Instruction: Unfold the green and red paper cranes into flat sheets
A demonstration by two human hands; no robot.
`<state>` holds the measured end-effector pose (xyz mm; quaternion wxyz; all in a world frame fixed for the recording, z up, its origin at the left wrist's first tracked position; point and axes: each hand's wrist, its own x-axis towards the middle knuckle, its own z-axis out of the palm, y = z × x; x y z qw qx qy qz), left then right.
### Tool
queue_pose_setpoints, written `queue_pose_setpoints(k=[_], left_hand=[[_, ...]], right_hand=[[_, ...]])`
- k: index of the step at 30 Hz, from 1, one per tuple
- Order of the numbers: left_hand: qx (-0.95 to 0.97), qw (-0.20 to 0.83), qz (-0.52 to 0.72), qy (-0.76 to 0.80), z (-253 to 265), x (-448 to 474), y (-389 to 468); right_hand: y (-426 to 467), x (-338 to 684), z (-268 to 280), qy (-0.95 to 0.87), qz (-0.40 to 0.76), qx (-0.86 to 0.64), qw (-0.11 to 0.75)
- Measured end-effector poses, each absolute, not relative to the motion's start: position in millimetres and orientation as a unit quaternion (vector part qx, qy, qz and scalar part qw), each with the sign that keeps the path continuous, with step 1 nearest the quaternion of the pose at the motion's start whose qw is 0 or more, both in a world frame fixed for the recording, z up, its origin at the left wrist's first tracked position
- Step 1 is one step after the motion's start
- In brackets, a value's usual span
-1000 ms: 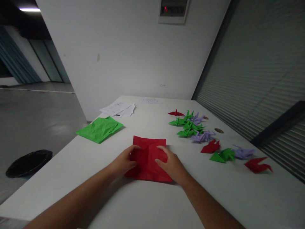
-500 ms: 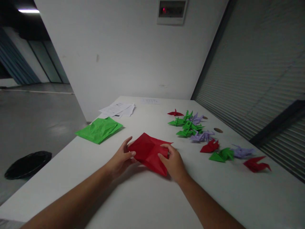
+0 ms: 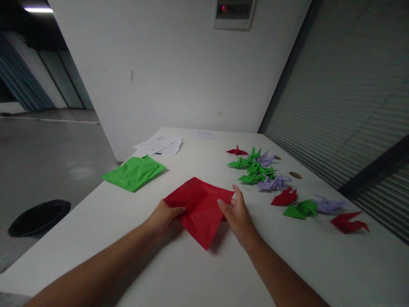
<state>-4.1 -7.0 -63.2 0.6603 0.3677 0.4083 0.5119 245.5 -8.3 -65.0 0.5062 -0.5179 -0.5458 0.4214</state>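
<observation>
A creased sheet of red paper (image 3: 200, 207) is spread between my two hands over the white table (image 3: 179, 273), one corner pointing toward me. My left hand (image 3: 164, 216) pinches its left side, thumb on top and fingers hidden underneath. At the right edge my right hand (image 3: 237, 215) grips the sheet, the thumb on its upper face and the other fingers behind. To the left lies a stack of crumpled green paper (image 3: 134, 172). Right of the red sheet rest folded paper cranes: a red crane (image 3: 284, 197), a green crane (image 3: 302, 209) and several more.
White printed papers (image 3: 159, 146) lie at the table's far left, near the wall. A purple crane (image 3: 329, 205) and another red crane (image 3: 349, 222) sit by the right edge, beside the window blinds (image 3: 358, 94). A black-lined bin (image 3: 40, 217) stands on the floor at left.
The red paper has opened out wider and flatter, its near corner now lower and closer to me. My right hand has shifted slightly right and my left thumb lies on the sheet.
</observation>
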Motion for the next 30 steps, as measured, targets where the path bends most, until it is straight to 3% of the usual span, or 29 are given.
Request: queue_pose_setpoints(k=[5, 11, 20, 30], left_hand=[[0.357, 0.704, 0.485, 0.377, -58.1, -13.9, -6.4], [0.353, 0.748, 0.450, 0.337, -60.6, -11.1, -9.6], [0.429, 0.699, 0.433, 0.374, -59.6, -10.2, -7.5], [0.431, 0.666, 0.442, 0.419, -67.7, -9.2, -7.2]], right_hand=[[3.4, 273.4, -58.6, -0.436, 0.559, -0.529, 0.466], [-7.7, 265.6, -50.5, -0.465, 0.666, -0.416, 0.409], [-7.8, 253.3, -51.1, -0.468, 0.628, -0.407, 0.469], [-7.5, 256.7, -58.1, -0.442, 0.640, -0.450, 0.439]])
